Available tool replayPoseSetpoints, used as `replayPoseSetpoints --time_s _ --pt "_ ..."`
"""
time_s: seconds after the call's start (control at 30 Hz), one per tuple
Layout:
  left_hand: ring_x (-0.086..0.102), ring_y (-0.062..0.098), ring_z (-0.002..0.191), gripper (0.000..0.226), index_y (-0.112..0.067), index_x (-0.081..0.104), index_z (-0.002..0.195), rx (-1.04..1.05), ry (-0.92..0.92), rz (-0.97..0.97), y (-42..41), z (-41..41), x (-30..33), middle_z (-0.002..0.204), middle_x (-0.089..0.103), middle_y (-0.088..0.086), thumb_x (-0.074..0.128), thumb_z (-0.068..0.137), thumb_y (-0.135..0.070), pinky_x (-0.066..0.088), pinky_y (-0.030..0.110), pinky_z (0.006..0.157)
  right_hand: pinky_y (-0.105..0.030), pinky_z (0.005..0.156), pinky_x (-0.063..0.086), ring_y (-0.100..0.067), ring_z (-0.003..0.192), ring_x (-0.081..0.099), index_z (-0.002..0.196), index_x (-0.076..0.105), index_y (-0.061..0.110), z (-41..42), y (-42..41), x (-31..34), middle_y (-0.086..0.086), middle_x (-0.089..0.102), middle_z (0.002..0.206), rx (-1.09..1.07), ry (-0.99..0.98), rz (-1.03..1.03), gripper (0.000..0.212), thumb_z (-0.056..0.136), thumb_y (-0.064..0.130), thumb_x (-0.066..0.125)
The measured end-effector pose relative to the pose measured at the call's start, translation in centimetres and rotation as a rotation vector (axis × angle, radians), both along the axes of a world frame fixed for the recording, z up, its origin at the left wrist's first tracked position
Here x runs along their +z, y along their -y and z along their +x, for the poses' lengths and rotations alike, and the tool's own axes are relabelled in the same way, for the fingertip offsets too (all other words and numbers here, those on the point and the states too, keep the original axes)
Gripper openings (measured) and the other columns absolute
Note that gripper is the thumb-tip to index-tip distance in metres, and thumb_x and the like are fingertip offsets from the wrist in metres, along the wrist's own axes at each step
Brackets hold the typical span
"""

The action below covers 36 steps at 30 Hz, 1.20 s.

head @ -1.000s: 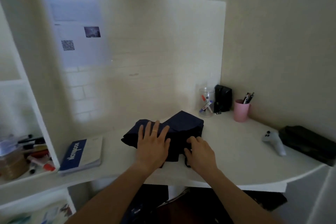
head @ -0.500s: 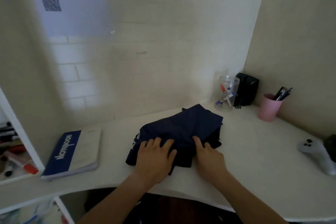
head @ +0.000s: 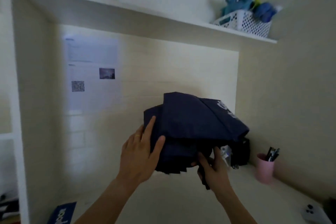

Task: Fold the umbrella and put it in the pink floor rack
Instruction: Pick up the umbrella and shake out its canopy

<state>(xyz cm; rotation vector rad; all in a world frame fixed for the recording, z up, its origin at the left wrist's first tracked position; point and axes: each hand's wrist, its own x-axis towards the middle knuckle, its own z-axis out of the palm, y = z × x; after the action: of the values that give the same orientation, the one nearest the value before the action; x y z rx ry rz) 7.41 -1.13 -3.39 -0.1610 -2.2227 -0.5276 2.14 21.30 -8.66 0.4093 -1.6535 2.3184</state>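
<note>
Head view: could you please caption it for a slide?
Left hand and right hand hold the umbrella above the desk.

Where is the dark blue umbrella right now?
In the centre of the head view, the umbrella is held above the desk between the left hand and the right hand, left of the pink pen cup.

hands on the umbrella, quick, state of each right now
left hand: open, straight fingers and thumb pressed against the side of the umbrella
right hand: closed, gripping the umbrella from underneath
</note>
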Motion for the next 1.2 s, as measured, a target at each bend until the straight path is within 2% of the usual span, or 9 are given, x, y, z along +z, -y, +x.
replayPoseSetpoints --time_s 0.07,0.17,0.33,0.43,0.53,0.7,0.87,1.03,1.2 --pt "0.056 0.029 0.122 0.07 -0.047 0.008 0.157 -0.044 0.026 0.058 -0.4 -0.2 1.2 0.147 0.052 0.004 0.021 0.094 -0.076 0.048 0.045 0.1 -0.026 0.038 0.033 -0.017 0.037 0.044 0.118 0.048 0.032 0.7 0.0 1.4 -0.016 0.072 0.073 0.008 -0.005 -0.051 0.035 0.094 0.014 0.067" --pt "0.054 0.023 0.129 0.072 -0.056 0.011 0.153 -0.232 0.079 0.261 -0.5 0.0 2.6 0.151 0.048 -0.005 0.028 0.089 -0.084 0.047 0.048 0.105 -0.027 0.04 0.028 -0.017 0.039 0.037 0.095 0.056 0.015 2.1 0.0 2.5 -0.017 0.062 0.069 0.169 0.036 -0.305 0.019 0.083 0.018 0.071" --pt "0.053 0.011 0.129 0.06 -0.061 0.03 0.145 -0.436 0.039 0.518 -0.3 1.4 3.6 0.145 0.051 -0.021 0.036 0.09 -0.084 0.046 0.043 0.107 -0.029 0.042 0.021 -0.016 0.044 0.032 0.1 0.053 0.008 2.1 -1.5 2.6 -0.01 0.044 0.066 0.236 0.026 -0.387 0.015 0.093 0.018 0.062" --pt "0.048 -0.004 0.127 0.05 -0.062 0.027 0.146 -0.523 0.037 0.618 -0.7 2.2 4.7 0.145 0.045 -0.028 0.029 0.097 -0.073 0.038 0.027 0.105 -0.026 0.04 0.025 -0.014 0.042 0.034 0.09 0.061 0.008 3.1 -1.6 3.6 -0.009 0.055 0.069 0.276 -0.034 -0.341 0.01 0.094 0.015 0.057" --pt "0.047 -0.009 0.126 0.05 -0.051 0.033 0.144 -0.631 0.052 0.784 -0.3 2.1 5.3 0.14 0.046 -0.029 0.031 0.096 -0.066 0.037 0.036 0.117 -0.019 0.04 0.028 -0.008 0.044 0.035 0.088 0.064 0.013 3.1 -1.7 3.7 -0.004 0.056 0.076 0.485 0.003 -0.478 0.004 0.091 0.014 0.061" --pt "0.039 0.014 0.139 0.042 -0.044 0.041 0.146 -0.262 0.028 0.605 1.4 1.9 5.4 0.143 0.046 -0.014 0.035 0.106 -0.054 0.033 0.04 0.116 -0.015 0.04 0.028 -0.006 0.042 0.04 0.083 0.068 0.007 3.3 -2.4 3.4 -0.003 0.057 0.069 0.706 0.043 -0.634 0.044 0.052 0.017 0.098" --pt "0.063 0.001 0.107 0.04 -0.029 0.049 0.142 -0.474 0.298 0.756 1.0 3.0 5.5 0.129 0.064 -0.009 0.058 0.103 -0.031 0.047 0.018 0.08 -0.015 0.037 0.038 -0.006 0.044 0.045 0.098 0.058 0.006 2.9 -2.4 2.7 -0.003 0.056 0.075 0.868 0.115 -0.781 0.053 0.059 0.007 0.093" --pt "0.074 0.028 0.085 0.021 -0.002 0.074 0.101 -0.573 0.319 0.834 2.1 3.9 5.1 0.092 0.077 0.011 0.07 0.096 -0.022 0.061 0.032 0.076 -0.016 0.039 0.041 -0.006 0.045 0.049 0.094 0.062 0.004 2.1 -3.0 2.3 -0.004 0.062 0.078 0.884 0.159 -0.76 0.036 0.068 0.012 0.086" --pt "0.04 0.013 0.052 0.031 -0.012 0.074 0.078 -0.622 0.318 0.951 4.2 5.5 5.6 0.068 0.054 0.004 0.065 0.098 -0.035 0.029 0.027 0.053 -0.015 0.034 0.039 -0.004 0.041 0.046 0.088 0.07 0.005 1.5 -4.6 1.7 -0.001 0.063 0.082 0.844 0.228 -0.752 0.021 0.073 0.017 0.079"
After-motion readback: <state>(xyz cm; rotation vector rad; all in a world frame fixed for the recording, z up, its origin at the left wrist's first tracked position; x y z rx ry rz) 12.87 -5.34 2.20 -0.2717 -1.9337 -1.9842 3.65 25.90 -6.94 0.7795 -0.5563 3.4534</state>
